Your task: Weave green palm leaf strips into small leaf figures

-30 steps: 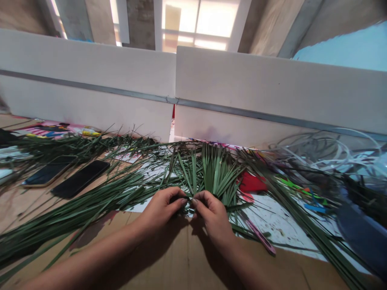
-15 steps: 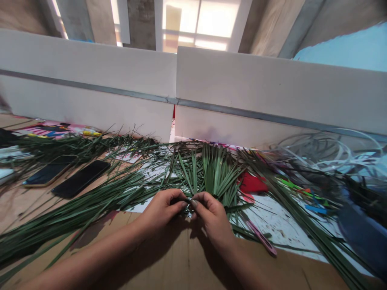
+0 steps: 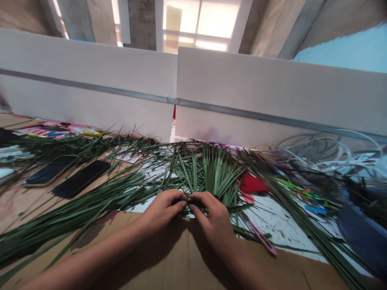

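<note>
Left hand [image 3: 165, 207] and right hand [image 3: 215, 215] nearly meet near flat brown cardboard sheet [image 3: 175, 262]; fingertips drawn close, clamped on what, cannot tell. Fan-shaped green palm leaf [image 3: 216, 173] just beyond, long axis away from person, blades spreading toward white panel [image 3: 266, 88].

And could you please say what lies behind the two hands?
Beyond the left hand and right hand lie fanned green leaves; what those hands cover is hidden.

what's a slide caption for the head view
Left hand and right hand close together by fanned green leaves, pink tool at right.
</note>
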### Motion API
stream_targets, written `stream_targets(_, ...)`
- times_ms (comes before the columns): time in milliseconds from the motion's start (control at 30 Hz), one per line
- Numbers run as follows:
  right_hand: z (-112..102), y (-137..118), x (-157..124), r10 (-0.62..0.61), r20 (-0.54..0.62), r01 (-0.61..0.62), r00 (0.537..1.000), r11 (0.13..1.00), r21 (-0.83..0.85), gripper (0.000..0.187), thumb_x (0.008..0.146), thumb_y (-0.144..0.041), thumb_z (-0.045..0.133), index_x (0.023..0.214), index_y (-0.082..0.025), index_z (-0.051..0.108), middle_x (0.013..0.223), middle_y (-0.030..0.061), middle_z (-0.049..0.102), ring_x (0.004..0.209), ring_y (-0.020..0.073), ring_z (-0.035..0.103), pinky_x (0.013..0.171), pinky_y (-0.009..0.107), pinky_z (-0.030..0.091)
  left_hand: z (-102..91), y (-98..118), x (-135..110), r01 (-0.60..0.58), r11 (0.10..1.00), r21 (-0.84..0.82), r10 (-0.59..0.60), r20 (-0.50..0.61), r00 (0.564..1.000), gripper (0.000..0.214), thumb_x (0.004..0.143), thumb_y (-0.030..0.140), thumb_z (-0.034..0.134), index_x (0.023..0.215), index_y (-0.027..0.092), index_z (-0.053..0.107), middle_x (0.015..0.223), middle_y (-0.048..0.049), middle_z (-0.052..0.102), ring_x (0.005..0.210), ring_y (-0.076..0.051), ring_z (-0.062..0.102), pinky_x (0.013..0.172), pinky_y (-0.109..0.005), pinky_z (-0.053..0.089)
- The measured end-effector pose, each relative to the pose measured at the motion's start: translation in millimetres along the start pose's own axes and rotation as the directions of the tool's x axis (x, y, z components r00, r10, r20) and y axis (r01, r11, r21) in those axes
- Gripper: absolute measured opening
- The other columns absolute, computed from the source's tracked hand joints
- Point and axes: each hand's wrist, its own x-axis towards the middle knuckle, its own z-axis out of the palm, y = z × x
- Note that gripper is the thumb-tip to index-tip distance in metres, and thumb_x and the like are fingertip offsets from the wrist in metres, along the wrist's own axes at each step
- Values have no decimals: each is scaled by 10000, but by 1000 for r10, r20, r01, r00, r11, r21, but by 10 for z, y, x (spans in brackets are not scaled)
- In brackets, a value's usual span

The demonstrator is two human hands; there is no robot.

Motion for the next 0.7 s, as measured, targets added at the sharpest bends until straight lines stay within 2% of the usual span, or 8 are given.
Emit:
stream_targets(133,3,18,-12,-161,25,163,987,971,-174,225,955,-104,587,1128,-226,663,1032,41,732,920,228,673,814,342,478,2,20,0,13,999,30,-13,28,1000,186,838,325,505,768,194,617,788,-17,620,795,-203,573,733,-299,428)
stream_targets(233,6,32,-26,-213,51,219,976,947,-234,210,967,-114,589,1133,-219,667,995,40,741,888,230,671,795,343,459,9,20,-1,40,998,45,-42,47,998,194,831,337,492,734,198,586,769,-21,600,780,-208,558,719,-306,414)
stream_targets(700,-39,3,-10,-153,94,178,984,907,-383,108,929,-122,555,921,-190,640,838,49,687,752,236,592,715,341,386,43,49,11,74,994,77,-75,5,997,231,866,375,486,728,212,575,749,-2,585,769,-199,542,712,-297,403)
